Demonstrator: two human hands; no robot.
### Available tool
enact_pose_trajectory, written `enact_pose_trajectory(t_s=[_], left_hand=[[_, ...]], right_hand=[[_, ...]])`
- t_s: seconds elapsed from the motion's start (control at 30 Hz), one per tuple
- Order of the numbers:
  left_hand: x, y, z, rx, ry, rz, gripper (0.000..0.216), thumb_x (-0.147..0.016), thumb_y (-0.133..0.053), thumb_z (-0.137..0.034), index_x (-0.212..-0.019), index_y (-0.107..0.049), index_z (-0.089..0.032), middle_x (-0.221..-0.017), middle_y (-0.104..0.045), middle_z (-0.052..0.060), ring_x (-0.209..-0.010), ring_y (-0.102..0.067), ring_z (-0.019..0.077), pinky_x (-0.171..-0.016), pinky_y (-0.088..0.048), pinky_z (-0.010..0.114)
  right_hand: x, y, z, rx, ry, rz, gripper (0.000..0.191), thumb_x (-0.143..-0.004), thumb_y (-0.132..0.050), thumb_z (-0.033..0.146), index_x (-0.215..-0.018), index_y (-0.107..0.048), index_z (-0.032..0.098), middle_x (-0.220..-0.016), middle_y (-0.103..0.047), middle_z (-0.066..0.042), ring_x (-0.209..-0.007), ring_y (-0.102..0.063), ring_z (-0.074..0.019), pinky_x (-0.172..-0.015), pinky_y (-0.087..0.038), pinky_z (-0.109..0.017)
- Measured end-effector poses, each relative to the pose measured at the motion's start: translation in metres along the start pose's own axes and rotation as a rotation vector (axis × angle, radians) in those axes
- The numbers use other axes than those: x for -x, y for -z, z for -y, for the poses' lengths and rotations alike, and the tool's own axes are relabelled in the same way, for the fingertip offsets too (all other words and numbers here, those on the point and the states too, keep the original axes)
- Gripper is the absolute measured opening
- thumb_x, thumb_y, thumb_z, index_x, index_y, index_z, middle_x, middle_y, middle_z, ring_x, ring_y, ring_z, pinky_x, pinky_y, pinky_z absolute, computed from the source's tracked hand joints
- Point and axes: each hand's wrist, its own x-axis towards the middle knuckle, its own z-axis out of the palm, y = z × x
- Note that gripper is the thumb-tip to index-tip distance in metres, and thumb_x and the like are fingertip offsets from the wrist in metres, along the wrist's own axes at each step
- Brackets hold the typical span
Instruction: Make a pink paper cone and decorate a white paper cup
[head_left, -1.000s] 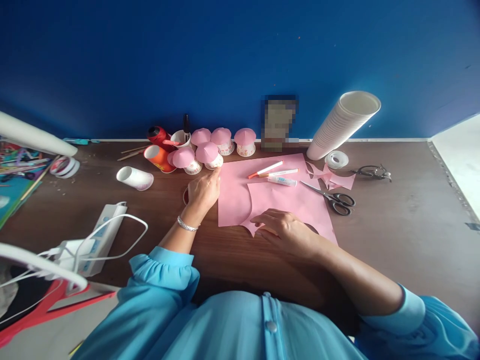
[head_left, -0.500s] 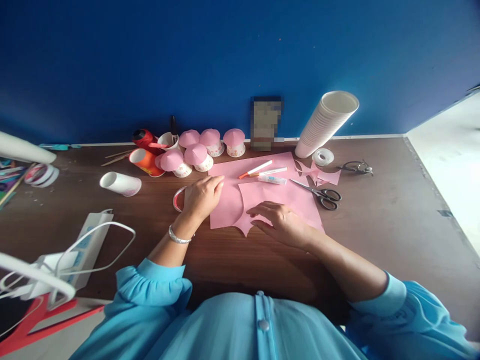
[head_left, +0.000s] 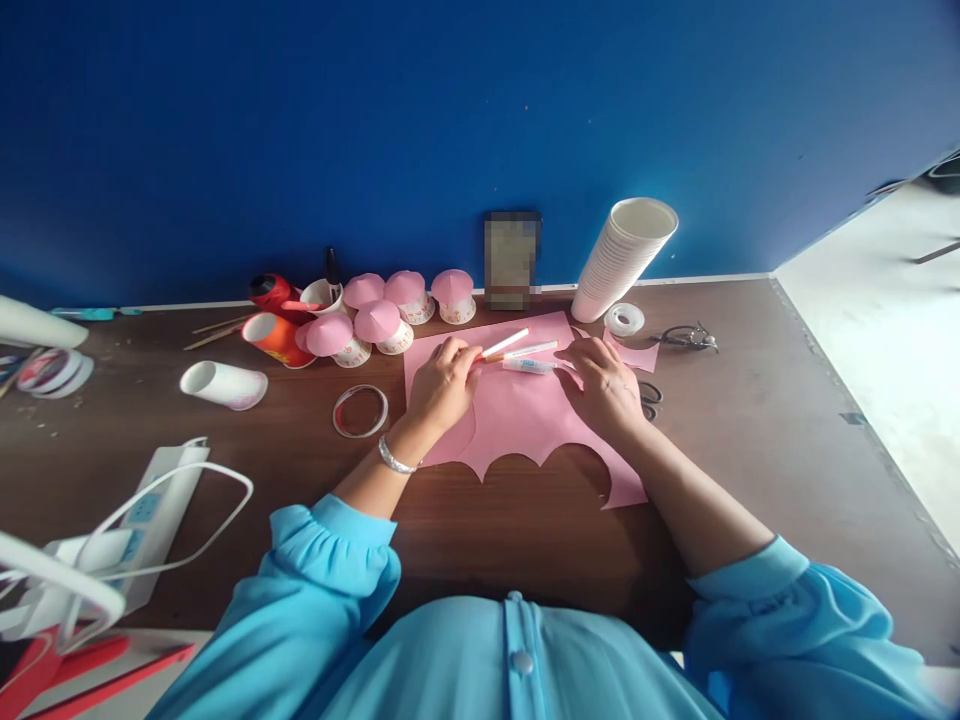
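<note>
While my left hand [head_left: 444, 385] has its fingertips at the red end of a white pen [head_left: 506, 344], I cannot tell whether it pinches that pen or only touches it. My right hand [head_left: 604, 385] is over the paper's right part, fingers bent; whether they grip anything is hidden. Pink paper [head_left: 517, 415] lies beneath both hands, its scalloped edge nearer me. Between them rest a second pen [head_left: 534, 350] and a clear tube [head_left: 529, 366]. Left of my left hand lies a ring [head_left: 337, 420]; scissors handles [head_left: 652, 402] show just beyond my right wrist.
</note>
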Motion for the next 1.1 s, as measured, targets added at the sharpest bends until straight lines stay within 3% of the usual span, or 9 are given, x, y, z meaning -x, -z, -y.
enact_pose_trajectory(t_s=[0.2, 0.4, 0.6, 0.83, 1.0, 1.1], left_hand=[[-0.019, -0.018, 0.007, -0.001, 0.020, 0.009, 0.025, -0.098, -0.060, -0.017, -0.119, -0.072, -0.019, -0.116, -0.071, 0.012, -0.111, -0.068, 0.0277, -0.093, -0.059, 0.040], [-0.011, -0.007, 0.011, 0.015, 0.047, -0.019, 0.032, -0.099, -0.059, -0.018, -0.129, -0.067, -0.016, -0.127, -0.068, 0.014, -0.116, -0.068, 0.0288, -0.095, -0.058, 0.040], [0.033, 0.011, 0.007, 0.032, -0.027, -0.003, 0.030, -0.098, -0.058, -0.018, -0.126, -0.069, -0.019, -0.119, -0.072, 0.011, -0.110, -0.070, 0.0276, -0.095, -0.059, 0.040], [0.096, 0.009, -0.010, 0.007, -0.167, 0.084, 0.042, -0.100, -0.060, -0.025, -0.142, -0.063, -0.020, -0.147, -0.065, 0.013, -0.135, -0.061, 0.0331, -0.115, -0.052, 0.051], [0.117, 0.012, -0.015, 0.036, -0.196, 0.102, 0.042, -0.102, -0.057, -0.024, -0.143, -0.063, -0.020, -0.150, -0.064, 0.013, -0.139, -0.059, 0.0311, -0.119, -0.051, 0.051], [0.122, 0.017, -0.011, 0.074, -0.141, 0.081, 0.039, -0.102, -0.056, -0.024, -0.140, -0.065, -0.025, -0.145, -0.067, 0.011, -0.134, -0.064, 0.0287, -0.117, -0.053, 0.048]], right_hand=[[-0.001, -0.020, -0.008, 0.056, 0.069, 0.073, 0.027, -0.101, -0.054, 0.022, -0.123, -0.070, 0.020, -0.119, -0.071, -0.016, -0.111, -0.062, -0.0341, -0.090, -0.057, -0.049], [0.002, -0.014, -0.010, 0.085, 0.008, 0.002, 0.033, -0.101, -0.053, 0.023, -0.131, -0.065, 0.017, -0.125, -0.070, -0.017, -0.114, -0.061, -0.0357, -0.092, -0.057, -0.050], [0.018, 0.007, 0.022, 0.052, 0.119, 0.139, 0.031, -0.106, -0.048, 0.025, -0.127, -0.068, 0.016, -0.122, -0.072, -0.018, -0.109, -0.064, -0.0343, -0.090, -0.057, -0.051], [0.071, 0.006, 0.049, -0.022, 0.332, 0.253, 0.045, -0.101, -0.065, 0.032, -0.141, -0.063, 0.011, -0.149, -0.063, -0.022, -0.139, -0.060, -0.0355, -0.114, -0.053, -0.054], [0.095, 0.009, 0.057, 0.002, 0.348, 0.255, 0.051, -0.102, -0.065, 0.034, -0.144, -0.062, 0.005, -0.150, -0.063, -0.022, -0.140, -0.061, -0.0366, -0.117, -0.053, -0.054], [0.096, 0.011, 0.061, -0.019, 0.351, 0.273, 0.050, -0.102, -0.064, 0.032, -0.146, -0.061, 0.008, -0.151, -0.062, -0.021, -0.141, -0.060, -0.0360, -0.118, -0.053, -0.055]])
